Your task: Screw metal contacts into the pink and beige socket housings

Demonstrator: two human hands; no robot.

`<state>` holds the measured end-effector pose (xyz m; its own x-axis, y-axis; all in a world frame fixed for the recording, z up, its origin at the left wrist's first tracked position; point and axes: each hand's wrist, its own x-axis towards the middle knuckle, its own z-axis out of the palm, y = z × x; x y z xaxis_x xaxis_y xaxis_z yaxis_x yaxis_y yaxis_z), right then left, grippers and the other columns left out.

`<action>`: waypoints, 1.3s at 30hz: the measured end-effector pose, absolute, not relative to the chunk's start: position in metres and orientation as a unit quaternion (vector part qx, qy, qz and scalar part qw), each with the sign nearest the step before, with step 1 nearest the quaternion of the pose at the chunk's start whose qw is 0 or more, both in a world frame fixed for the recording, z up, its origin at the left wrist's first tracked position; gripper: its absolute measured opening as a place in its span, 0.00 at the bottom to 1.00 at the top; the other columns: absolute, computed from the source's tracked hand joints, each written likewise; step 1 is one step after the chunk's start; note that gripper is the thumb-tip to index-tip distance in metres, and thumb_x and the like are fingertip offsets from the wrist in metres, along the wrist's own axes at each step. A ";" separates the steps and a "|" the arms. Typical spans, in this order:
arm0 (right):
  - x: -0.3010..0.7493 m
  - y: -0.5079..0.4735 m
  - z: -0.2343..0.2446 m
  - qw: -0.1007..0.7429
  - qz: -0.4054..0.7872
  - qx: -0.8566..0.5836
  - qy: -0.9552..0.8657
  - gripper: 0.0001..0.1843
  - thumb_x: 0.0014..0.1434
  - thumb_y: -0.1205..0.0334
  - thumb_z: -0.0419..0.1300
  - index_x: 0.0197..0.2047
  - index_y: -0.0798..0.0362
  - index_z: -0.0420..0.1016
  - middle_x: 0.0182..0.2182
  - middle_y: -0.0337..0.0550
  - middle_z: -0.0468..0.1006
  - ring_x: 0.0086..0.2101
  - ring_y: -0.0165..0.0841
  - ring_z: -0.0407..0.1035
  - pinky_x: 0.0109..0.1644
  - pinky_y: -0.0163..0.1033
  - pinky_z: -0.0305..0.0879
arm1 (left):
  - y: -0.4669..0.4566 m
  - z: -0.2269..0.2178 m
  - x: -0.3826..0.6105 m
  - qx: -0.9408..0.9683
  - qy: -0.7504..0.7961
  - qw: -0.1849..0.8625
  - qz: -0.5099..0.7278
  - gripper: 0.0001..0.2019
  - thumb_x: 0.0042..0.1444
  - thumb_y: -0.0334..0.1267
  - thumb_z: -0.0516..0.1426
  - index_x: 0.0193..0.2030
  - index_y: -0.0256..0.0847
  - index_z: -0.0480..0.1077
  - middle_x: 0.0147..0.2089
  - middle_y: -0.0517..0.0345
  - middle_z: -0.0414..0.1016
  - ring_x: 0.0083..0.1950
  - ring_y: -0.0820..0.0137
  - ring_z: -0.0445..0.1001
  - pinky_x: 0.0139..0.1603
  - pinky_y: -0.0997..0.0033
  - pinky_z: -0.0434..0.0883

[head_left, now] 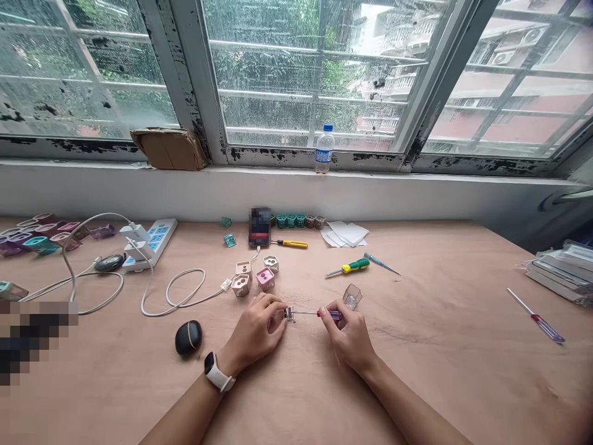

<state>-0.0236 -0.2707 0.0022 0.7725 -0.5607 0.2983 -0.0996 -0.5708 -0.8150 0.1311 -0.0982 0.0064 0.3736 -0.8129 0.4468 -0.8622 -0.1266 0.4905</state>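
My left hand (257, 326), with a white-banded watch on its wrist, pinches a small dark and silvery pencil sharpener part (290, 314) near the table's middle. My right hand (351, 334) is closed round the clear, red-ended handle of a screwdriver (306, 313). Its shaft points left, and the tip meets the sharpener part. Just behind my right hand lies a clear plastic sharpener case (353, 296). Beyond my left hand stand several two-hole pencil sharpeners, among them a pink one (265, 279) and a beige one (241, 285).
A green-yellow screwdriver (356, 266), a yellow-handled one (293, 244) and a clear-handled one (547, 329) lie around. A black earbud case (188, 337) sits left of my hand. A white cable (169, 296) loops from the power strip (160, 241) to a phone (259, 226).
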 end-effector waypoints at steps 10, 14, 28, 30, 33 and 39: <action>-0.024 -0.268 0.002 0.419 -0.273 -0.849 0.172 0.17 0.66 0.50 0.56 0.30 0.52 0.72 0.25 0.39 0.73 0.24 0.29 0.63 0.25 0.34 0.55 | -0.099 0.006 0.131 0.755 -0.557 0.347 0.019 0.10 0.60 0.31 0.56 0.47 0.42 0.71 0.45 0.51 0.73 0.47 0.61 0.71 0.49 0.59 0.71; -0.023 -0.268 0.001 0.413 -0.274 -0.851 0.170 0.16 0.66 0.51 0.56 0.31 0.52 0.72 0.25 0.39 0.73 0.25 0.30 0.64 0.27 0.35 0.57 | -0.099 0.006 0.131 0.751 -0.559 0.351 0.020 0.09 0.60 0.31 0.56 0.47 0.43 0.71 0.45 0.51 0.73 0.47 0.61 0.71 0.49 0.59 0.71; -0.022 -0.265 0.001 0.351 -0.285 -0.878 0.158 0.15 0.66 0.53 0.56 0.30 0.51 0.71 0.25 0.38 0.74 0.28 0.32 0.66 0.34 0.36 0.60 | -0.099 0.005 0.131 0.747 -0.558 0.360 0.006 0.10 0.60 0.30 0.56 0.47 0.43 0.71 0.45 0.51 0.73 0.47 0.61 0.71 0.48 0.60 0.71; -0.022 -0.265 0.001 0.347 -0.286 -0.879 0.158 0.15 0.66 0.53 0.56 0.30 0.51 0.71 0.25 0.38 0.74 0.28 0.32 0.66 0.34 0.36 0.60 | -0.099 0.005 0.131 0.746 -0.559 0.362 0.004 0.10 0.60 0.30 0.56 0.47 0.44 0.71 0.45 0.52 0.74 0.48 0.61 0.71 0.49 0.60 0.71; -0.023 -0.264 0.002 0.342 -0.288 -0.880 0.159 0.15 0.66 0.53 0.57 0.30 0.51 0.71 0.24 0.38 0.74 0.28 0.32 0.66 0.34 0.36 0.60 | -0.099 0.005 0.131 0.744 -0.559 0.365 0.002 0.10 0.61 0.30 0.56 0.47 0.44 0.71 0.45 0.52 0.74 0.48 0.62 0.71 0.49 0.60 0.71; -0.024 -0.265 0.002 0.332 -0.292 -0.883 0.159 0.15 0.66 0.54 0.56 0.29 0.51 0.71 0.24 0.38 0.73 0.28 0.32 0.66 0.33 0.35 0.60 | -0.099 0.006 0.130 0.746 -0.557 0.366 -0.001 0.10 0.61 0.31 0.56 0.48 0.43 0.71 0.45 0.52 0.74 0.47 0.62 0.71 0.49 0.59 0.71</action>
<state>-0.0240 -0.2646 0.0018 0.7792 -0.4739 0.4103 -0.0865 -0.7295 -0.6785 0.1303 -0.0992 0.0063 0.3787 -0.8318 0.4057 -0.8302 -0.1115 0.5462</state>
